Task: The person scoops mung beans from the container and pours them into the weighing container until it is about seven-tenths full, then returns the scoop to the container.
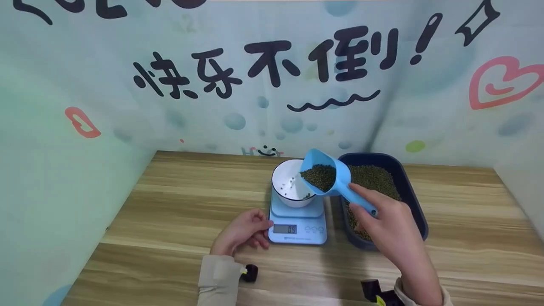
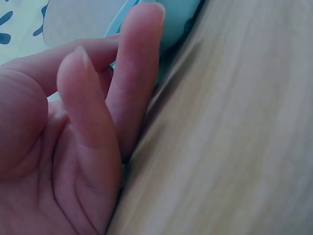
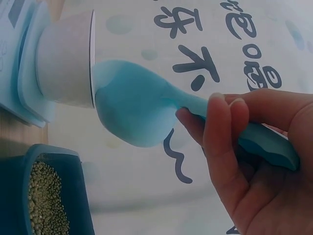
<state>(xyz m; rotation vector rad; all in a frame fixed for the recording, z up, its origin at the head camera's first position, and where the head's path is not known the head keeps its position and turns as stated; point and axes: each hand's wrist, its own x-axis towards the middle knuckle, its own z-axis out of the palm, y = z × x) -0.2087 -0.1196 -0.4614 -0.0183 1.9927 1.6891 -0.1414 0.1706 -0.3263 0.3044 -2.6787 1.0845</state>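
Observation:
My right hand (image 1: 389, 221) grips the handle of a light blue scoop (image 1: 343, 176) heaped with small dark green beans (image 1: 319, 177), likely mung beans. The scoop tilts, its lip over the right rim of a white bowl (image 1: 284, 180) with a dark rim. A few beans lie inside the bowl. Beneath the bowl is a light blue kitchen scale (image 1: 298, 229) with its display lit. In the right wrist view the scoop (image 3: 134, 103) overlaps the bowl's rim. My left hand (image 1: 247, 229) rests on the wood, fingers relaxed, a fingertip touching the scale's left edge.
A dark blue tub (image 1: 418, 212) of the same beans stands right of the scale, partly beneath my right hand. The wooden table (image 1: 178, 204) meets a printed cloth backdrop (image 1: 204, 123) behind. Black wrist-camera mounts show at both sleeves.

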